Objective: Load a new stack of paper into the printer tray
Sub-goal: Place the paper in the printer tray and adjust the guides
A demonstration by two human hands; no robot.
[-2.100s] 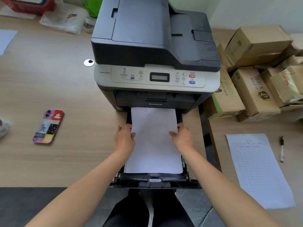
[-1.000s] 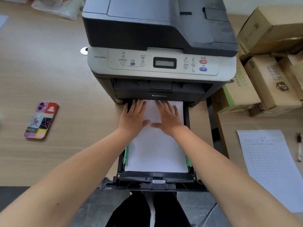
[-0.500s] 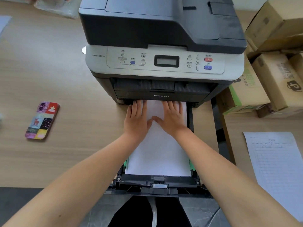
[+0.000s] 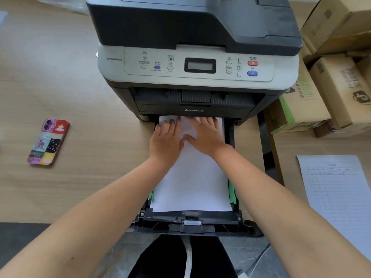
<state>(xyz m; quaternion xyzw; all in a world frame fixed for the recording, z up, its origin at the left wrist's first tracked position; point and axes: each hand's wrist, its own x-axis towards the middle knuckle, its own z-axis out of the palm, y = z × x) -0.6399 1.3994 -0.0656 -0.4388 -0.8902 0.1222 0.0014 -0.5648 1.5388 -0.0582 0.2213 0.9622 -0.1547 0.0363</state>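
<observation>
A white paper stack (image 4: 192, 183) lies flat in the black tray (image 4: 190, 221), which is pulled out from the front of the grey and black printer (image 4: 190, 63). My left hand (image 4: 166, 139) and my right hand (image 4: 206, 137) rest palm down, side by side, on the far end of the stack. Their fingers are spread, with the fingertips at the printer's slot. Neither hand grips anything. Green side guides (image 4: 231, 191) show along the stack's edges.
A phone (image 4: 48, 142) in a colourful case lies on the wooden desk to the left. Cardboard boxes (image 4: 331, 85) stand to the right of the printer. A printed sheet (image 4: 339, 197) lies at the right. The tray's front overhangs the desk edge.
Both hands moved from the stack's side edges to its far end and now lie flat on top. The view has closed in on the printer.
</observation>
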